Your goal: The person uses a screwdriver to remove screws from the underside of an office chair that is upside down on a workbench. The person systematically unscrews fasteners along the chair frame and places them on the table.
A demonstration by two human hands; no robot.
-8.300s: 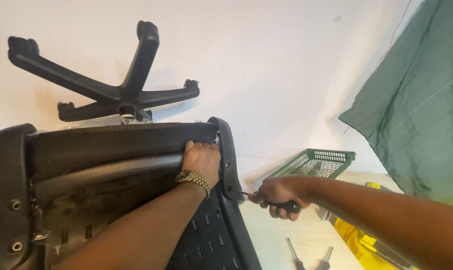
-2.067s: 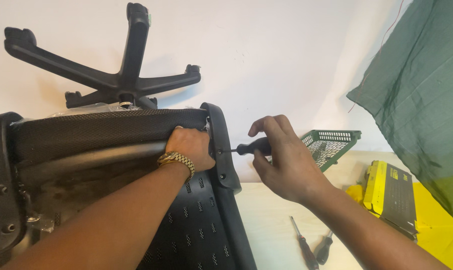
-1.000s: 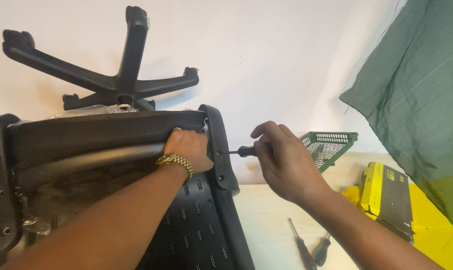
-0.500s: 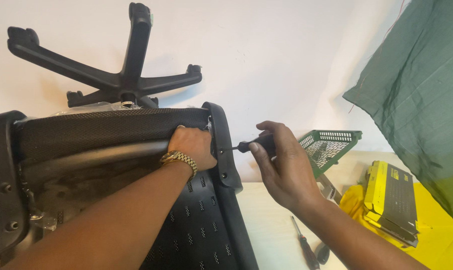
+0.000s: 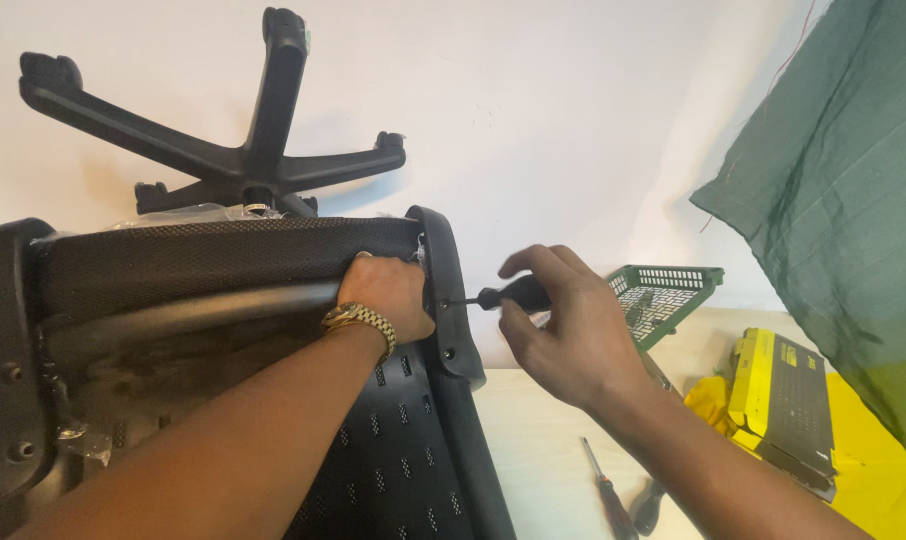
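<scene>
A black office chair lies tipped over in front of me, with its mesh seat edge across the top and a perforated back panel below. My left hand, with a gold watch on the wrist, grips the seat edge beside the black armrest bracket. A black-handled screwdriver is held in my right hand, fingers around the handle. Its tip sits against a screw point on the bracket's outer side.
The chair's five-spoke base leans against the white wall behind. A green plastic tray lies to the right. Loose screwdrivers lie on the pale floor. A yellow and black case and a hanging green cloth are at the right.
My right hand shifted its fingers around the screwdriver handle while the tip stayed at the bracket. My left hand kept its grip on the seat edge.
</scene>
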